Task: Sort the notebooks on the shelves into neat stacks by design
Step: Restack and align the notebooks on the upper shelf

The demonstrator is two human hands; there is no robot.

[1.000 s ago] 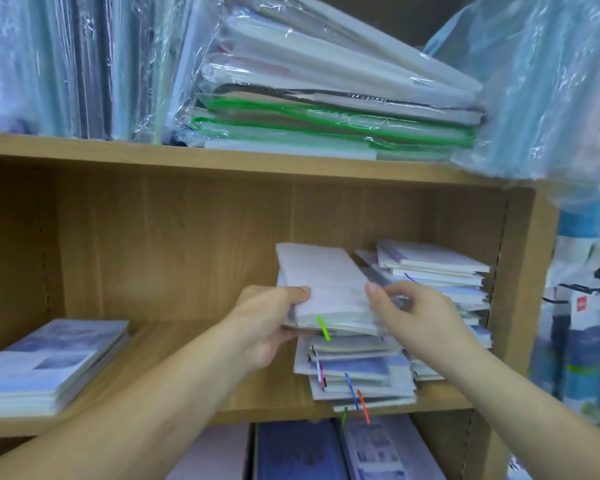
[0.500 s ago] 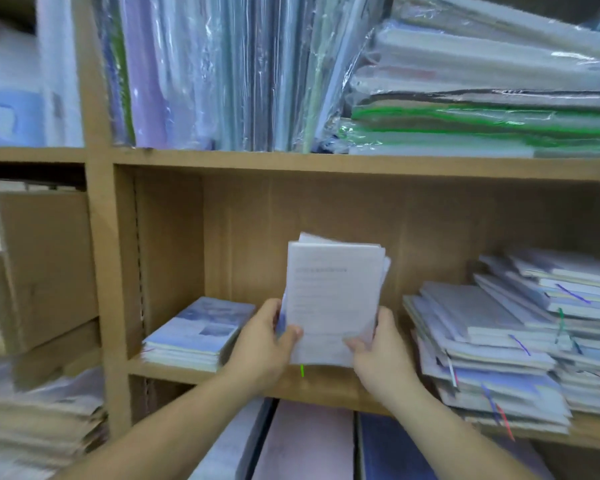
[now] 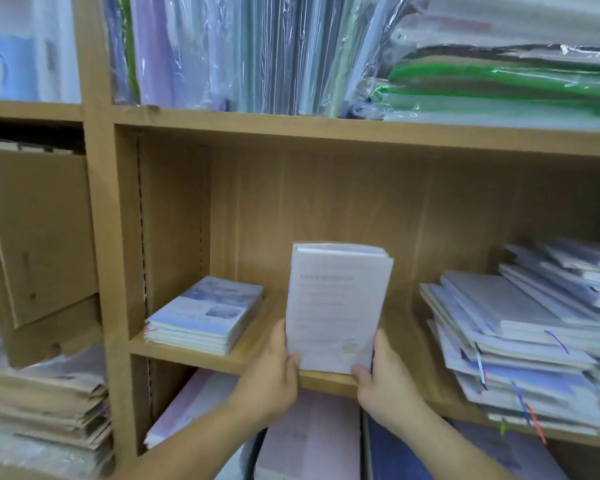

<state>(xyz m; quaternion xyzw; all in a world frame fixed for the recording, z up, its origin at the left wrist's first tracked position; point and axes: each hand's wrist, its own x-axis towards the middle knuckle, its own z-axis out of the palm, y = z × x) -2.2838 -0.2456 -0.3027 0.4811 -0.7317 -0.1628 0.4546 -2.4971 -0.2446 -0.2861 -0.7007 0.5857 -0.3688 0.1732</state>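
Observation:
I hold a small bundle of pale notebooks [image 3: 336, 306] upright on its lower edge on the middle wooden shelf [image 3: 243, 355]. My left hand [image 3: 274, 372] grips its lower left corner and my right hand [image 3: 381, 375] grips its lower right corner. A neat short stack of blue-patterned notebooks [image 3: 205, 313] lies to the left on the same shelf. To the right sit untidy, fanned piles of notebooks [image 3: 520, 344] with coloured ribbon markers hanging out.
The shelf above holds plastic-wrapped folders [image 3: 243, 53] standing upright and wrapped packs [image 3: 499, 84] lying flat. A cardboard box [image 3: 39, 233] and paper piles [image 3: 45, 403] fill the left bay. Large flat books [image 3: 312, 441] stand in the shelf below.
I lifted the bundle off the right-hand piles, carried it left and turned it upright in the gap on the shelf. My view swung left with it.

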